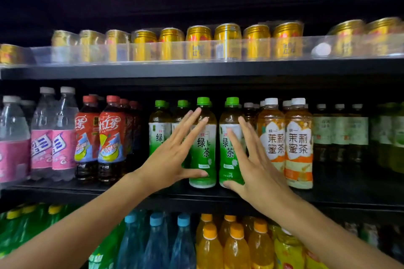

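Green-labelled, the left tea bottle [205, 150] and right tea bottle [229, 113] stand side by side at the front of the middle shelf [341, 193], our left hand [172, 159] and right hand [260, 172] flat against them, fingers straight and spread, apparently to square the pair.

Black middle shelf [54, 194], front edge, centre: two green-capped clear bottles with green-and-white labels [204, 150], both reading 绿茶, and 统一 above it on the left one. To the right, two white-capped bottles with orange-and-white labels [298, 144]: 统一, 茉莉蜜茶. To the left, a red-capped dark bottle with a red label [112, 135]: 红茶. Print on the gold cans [198, 42] is too blurred to read.
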Demonstrator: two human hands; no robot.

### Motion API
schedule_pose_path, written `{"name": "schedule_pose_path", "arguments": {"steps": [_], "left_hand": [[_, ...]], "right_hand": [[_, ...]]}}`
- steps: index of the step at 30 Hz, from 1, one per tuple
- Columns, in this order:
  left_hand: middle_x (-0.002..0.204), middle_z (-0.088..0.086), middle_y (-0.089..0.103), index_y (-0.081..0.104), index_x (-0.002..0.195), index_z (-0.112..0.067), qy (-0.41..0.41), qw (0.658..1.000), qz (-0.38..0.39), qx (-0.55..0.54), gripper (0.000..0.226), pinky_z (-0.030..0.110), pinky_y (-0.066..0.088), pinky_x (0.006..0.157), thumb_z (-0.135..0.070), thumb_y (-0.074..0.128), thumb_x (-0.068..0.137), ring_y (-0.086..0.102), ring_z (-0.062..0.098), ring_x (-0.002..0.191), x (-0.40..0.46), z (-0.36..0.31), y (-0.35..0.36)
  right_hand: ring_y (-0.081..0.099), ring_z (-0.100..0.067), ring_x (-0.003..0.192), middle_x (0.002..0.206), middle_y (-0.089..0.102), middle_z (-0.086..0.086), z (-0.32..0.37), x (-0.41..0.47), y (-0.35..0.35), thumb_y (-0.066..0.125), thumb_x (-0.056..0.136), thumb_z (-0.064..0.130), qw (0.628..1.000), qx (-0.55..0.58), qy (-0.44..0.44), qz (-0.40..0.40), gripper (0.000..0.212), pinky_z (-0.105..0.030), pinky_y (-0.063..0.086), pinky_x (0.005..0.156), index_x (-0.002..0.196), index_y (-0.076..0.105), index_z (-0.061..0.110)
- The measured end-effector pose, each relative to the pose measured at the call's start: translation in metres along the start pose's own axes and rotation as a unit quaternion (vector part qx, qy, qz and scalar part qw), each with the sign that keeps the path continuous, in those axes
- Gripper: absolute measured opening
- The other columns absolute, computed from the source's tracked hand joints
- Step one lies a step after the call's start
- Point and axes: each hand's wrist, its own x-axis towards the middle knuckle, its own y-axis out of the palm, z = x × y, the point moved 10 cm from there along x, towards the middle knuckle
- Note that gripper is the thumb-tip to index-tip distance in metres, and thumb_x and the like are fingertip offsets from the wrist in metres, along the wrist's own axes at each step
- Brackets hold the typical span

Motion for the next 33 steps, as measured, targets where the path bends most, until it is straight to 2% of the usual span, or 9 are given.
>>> {"name": "schedule_pose_path", "arguments": {"steps": [4,9,15,17,18,20,22,25,33], "left_hand": [[0.166,-0.015,-0.026,-0.004,0.162,-0.027,-0.010,0.999,0.002,-0.033,0.118,0.025,0.028,0.112,-0.051,0.078,0.080,-0.018,0.010,0.155,0.008,-0.004,0.011],[0.166,-0.016,-0.027,-0.004,0.162,-0.028,-0.021,0.999,-0.010,-0.047,0.118,0.023,0.035,0.105,-0.049,0.079,0.080,-0.020,0.009,0.155,0.016,-0.002,0.021],[0.166,-0.011,-0.027,-0.003,0.163,-0.024,-0.034,0.998,0.005,-0.050,0.118,0.023,0.021,0.114,-0.050,0.078,0.081,-0.021,0.012,0.155,0.019,0.000,0.028],[0.167,-0.007,-0.026,-0.003,0.163,-0.023,-0.036,0.999,0.006,-0.022,0.118,0.029,0.010,0.122,-0.057,0.075,0.081,-0.022,0.016,0.155,0.013,0.002,0.027],[0.168,-0.005,-0.025,-0.002,0.163,-0.024,-0.039,0.999,0.007,0.003,0.117,0.038,0.004,0.126,-0.063,0.072,0.081,-0.023,0.021,0.155,0.009,0.004,0.028],[0.168,-0.001,-0.025,-0.005,0.163,-0.029,-0.060,0.997,0.014,0.054,0.115,0.063,0.001,0.124,-0.074,0.062,0.080,-0.026,0.031,0.153,-0.001,0.009,0.030],[0.165,-0.003,-0.032,-0.012,0.160,-0.040,-0.110,0.991,0.042,0.065,0.112,0.072,0.002,0.119,-0.079,0.056,0.079,-0.032,0.036,0.150,-0.011,0.022,0.038],[0.160,-0.012,-0.040,-0.022,0.152,-0.053,-0.166,0.981,0.090,0.037,0.111,0.073,0.001,0.118,-0.079,0.056,0.078,-0.038,0.035,0.147,-0.020,0.037,0.051],[0.159,-0.014,-0.042,-0.026,0.149,-0.055,-0.174,0.978,0.117,0.012,0.110,0.067,-0.007,0.121,-0.076,0.057,0.080,-0.033,0.032,0.149,-0.019,0.038,0.056]], "right_hand": [[-0.019,-0.018,0.154,0.153,-0.048,0.010,-0.005,0.001,0.001,0.074,0.087,0.043,1.000,-0.002,0.005,0.002,0.124,-0.037,0.039,0.117,0.153,-0.030,0.029],[0.003,-0.021,0.156,0.154,-0.048,0.009,-0.007,-0.002,0.002,0.075,0.086,0.043,1.000,0.001,-0.002,-0.011,0.125,-0.037,0.048,0.110,0.154,-0.029,0.030],[-0.006,-0.022,0.156,0.156,-0.045,0.007,-0.004,-0.002,-0.002,0.077,0.084,0.043,0.999,-0.014,-0.007,-0.032,0.122,-0.037,0.052,0.105,0.157,-0.020,0.030],[-0.008,-0.022,0.156,0.157,-0.042,0.007,-0.005,-0.003,-0.003,0.078,0.082,0.043,0.999,-0.010,-0.007,-0.040,0.122,-0.040,0.052,0.105,0.158,-0.017,0.032],[-0.010,-0.022,0.156,0.158,-0.042,0.008,-0.006,-0.003,-0.003,0.078,0.082,0.043,0.999,-0.008,-0.008,-0.043,0.121,-0.041,0.052,0.105,0.159,-0.015,0.033],[-0.011,-0.022,0.156,0.157,-0.042,0.009,-0.008,-0.004,-0.003,0.078,0.083,0.043,0.999,-0.005,-0.010,-0.042,0.119,-0.042,0.053,0.104,0.159,-0.013,0.035],[-0.001,-0.022,0.157,0.156,-0.044,0.010,-0.009,-0.006,-0.004,0.076,0.084,0.044,0.999,-0.003,-0.010,-0.036,0.117,-0.038,0.056,0.100,0.158,-0.014,0.037],[0.012,-0.020,0.156,0.153,-0.048,0.011,-0.009,-0.007,-0.001,0.073,0.086,0.046,1.000,-0.005,-0.012,-0.028,0.117,-0.028,0.057,0.092,0.156,-0.021,0.039],[0.003,-0.022,0.156,0.152,-0.050,0.010,-0.014,-0.004,0.005,0.074,0.087,0.042,1.000,0.020,-0.008,-0.021,0.116,-0.032,0.056,0.096,0.157,-0.019,0.036]]}}
